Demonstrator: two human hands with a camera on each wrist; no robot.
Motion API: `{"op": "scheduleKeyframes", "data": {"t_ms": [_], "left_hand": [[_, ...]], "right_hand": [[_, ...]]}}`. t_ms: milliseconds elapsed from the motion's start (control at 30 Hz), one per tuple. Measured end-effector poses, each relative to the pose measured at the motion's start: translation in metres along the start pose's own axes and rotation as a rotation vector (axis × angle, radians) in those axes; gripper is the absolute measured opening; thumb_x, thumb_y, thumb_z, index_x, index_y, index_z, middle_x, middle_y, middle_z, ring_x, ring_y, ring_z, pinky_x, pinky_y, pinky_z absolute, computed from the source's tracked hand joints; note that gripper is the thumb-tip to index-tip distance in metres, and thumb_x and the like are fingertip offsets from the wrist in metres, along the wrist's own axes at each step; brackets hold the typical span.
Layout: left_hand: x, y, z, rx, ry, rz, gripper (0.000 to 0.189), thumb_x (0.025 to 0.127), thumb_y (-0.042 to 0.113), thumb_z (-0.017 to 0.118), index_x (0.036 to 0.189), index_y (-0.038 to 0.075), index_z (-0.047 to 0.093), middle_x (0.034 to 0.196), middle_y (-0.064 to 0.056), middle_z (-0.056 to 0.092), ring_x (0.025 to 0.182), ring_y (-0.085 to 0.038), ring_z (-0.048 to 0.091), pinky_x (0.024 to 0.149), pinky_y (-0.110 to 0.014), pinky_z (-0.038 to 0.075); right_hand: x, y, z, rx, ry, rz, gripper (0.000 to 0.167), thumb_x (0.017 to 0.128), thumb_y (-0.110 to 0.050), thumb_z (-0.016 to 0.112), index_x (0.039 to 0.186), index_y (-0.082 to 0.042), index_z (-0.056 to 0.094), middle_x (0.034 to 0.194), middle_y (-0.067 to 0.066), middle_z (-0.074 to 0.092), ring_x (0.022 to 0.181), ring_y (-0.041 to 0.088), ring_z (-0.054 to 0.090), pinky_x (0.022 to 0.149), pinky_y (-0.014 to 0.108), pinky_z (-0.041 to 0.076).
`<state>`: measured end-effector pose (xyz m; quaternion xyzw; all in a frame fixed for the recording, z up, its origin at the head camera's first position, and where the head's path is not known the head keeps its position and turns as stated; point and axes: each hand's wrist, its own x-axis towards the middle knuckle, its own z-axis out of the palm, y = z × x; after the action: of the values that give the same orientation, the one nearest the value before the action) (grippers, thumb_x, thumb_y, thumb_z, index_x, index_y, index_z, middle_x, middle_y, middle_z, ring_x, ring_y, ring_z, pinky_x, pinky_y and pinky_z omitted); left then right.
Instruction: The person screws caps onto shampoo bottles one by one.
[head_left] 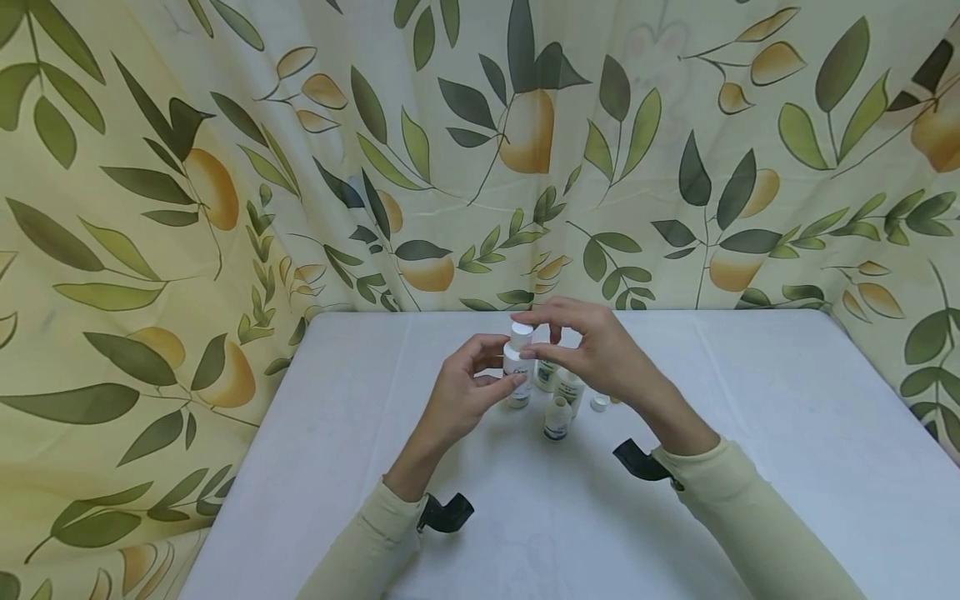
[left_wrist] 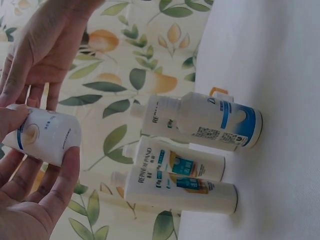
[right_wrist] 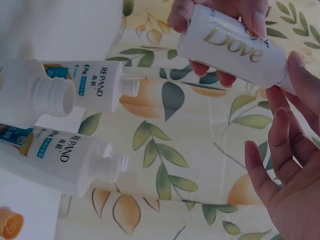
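A small white Dove bottle is held off the table in my left hand, with the thumb in front and fingers behind. The gold "Dove" lettering on the bottle shows in the right wrist view. Thumb and index finger of my right hand pinch the white cap on its top; the other right fingers are spread loosely. Close below the hands stands an uncapped Dove bottle, its threaded neck bare. Behind it are uncapped white Repand bottles with blue-green labels.
A loose white cap lies right of the bottles. Beside it is an orange cap, mostly covered by the right hand in the head view. The table has a white cover, and a leaf-and-fruit patterned curtain hangs behind it.
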<state>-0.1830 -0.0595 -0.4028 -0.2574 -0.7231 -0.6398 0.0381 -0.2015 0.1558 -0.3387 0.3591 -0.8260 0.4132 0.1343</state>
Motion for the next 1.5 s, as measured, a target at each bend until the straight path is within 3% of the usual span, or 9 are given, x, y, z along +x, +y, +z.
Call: {"op": "scheduleKeyframes", "data": {"t_ms": [533, 1067, 1500], "left_hand": [[-0.002, -0.002, -0.005, 0.010, 0.004, -0.035, 0.045, 0.090, 0.008, 0.078, 0.131, 0.007, 0.060, 0.127, -0.009, 0.063, 0.110, -0.024, 0.065, 0.087, -0.032, 0.061], [-0.002, -0.001, 0.000, -0.004, -0.023, -0.009, 0.044, 0.090, 0.007, 0.078, 0.130, 0.009, 0.060, 0.126, -0.006, 0.063, 0.110, -0.022, 0.064, 0.087, -0.033, 0.061], [0.000, -0.001, 0.005, -0.039, -0.026, 0.011, 0.041, 0.090, 0.005, 0.077, 0.127, 0.007, 0.060, 0.127, -0.007, 0.064, 0.110, -0.023, 0.066, 0.086, -0.033, 0.061]], "right_hand": [[-0.001, 0.004, -0.003, 0.008, 0.023, 0.020, 0.033, 0.085, -0.008, 0.081, 0.117, -0.017, 0.077, 0.108, -0.005, 0.072, 0.085, 0.012, 0.059, 0.071, 0.024, 0.051], [0.001, 0.003, 0.002, 0.024, 0.045, -0.005, 0.035, 0.081, -0.017, 0.087, 0.114, -0.017, 0.075, 0.108, -0.007, 0.070, 0.088, 0.014, 0.060, 0.072, 0.024, 0.050], [0.002, 0.001, 0.007, -0.003, 0.039, -0.015, 0.037, 0.081, -0.017, 0.087, 0.116, -0.017, 0.076, 0.107, -0.007, 0.072, 0.098, 0.012, 0.057, 0.085, 0.029, 0.050]]}}
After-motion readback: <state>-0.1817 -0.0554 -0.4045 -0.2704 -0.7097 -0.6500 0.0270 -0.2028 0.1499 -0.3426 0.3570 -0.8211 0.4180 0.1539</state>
